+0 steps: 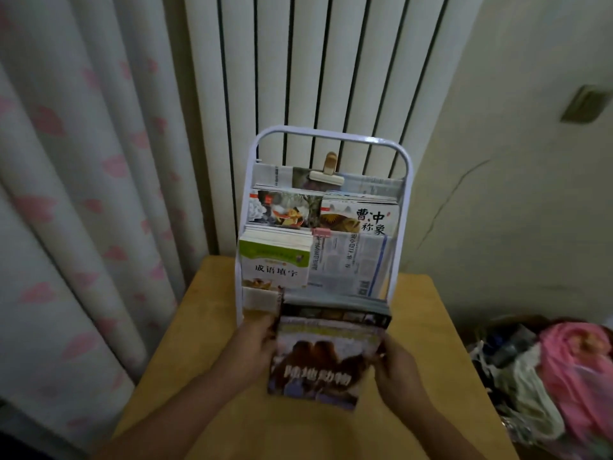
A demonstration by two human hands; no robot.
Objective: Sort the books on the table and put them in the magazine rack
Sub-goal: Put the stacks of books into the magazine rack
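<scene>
Two hands hold one book just in front of the rack, low over the counter. Its cover shows two brown camels and big white characters, and its top edge sits against the rack's bottom tier, where a dark stack already stands. The left hand grips the book's left edge with curled fingers; the right hand pinches the right edge near the middle, thumb on the cover. The book tilts back toward the rack, its lower end lifted off the counter.

The rack is white tube metal and stands at the far end of the yellow counter. Its top tier holds folded newspapers with a beige clip on them. The next tier down has two picture books side by side. Below that stands a green-and-white book on the left and a newspaper with a pink clip on the right.

Behind the rack stands a white ribbed radiator, and a curtain with pink petals hangs at the left. A heap of cloth and bags, some of it pink, lies to the right of the counter.
</scene>
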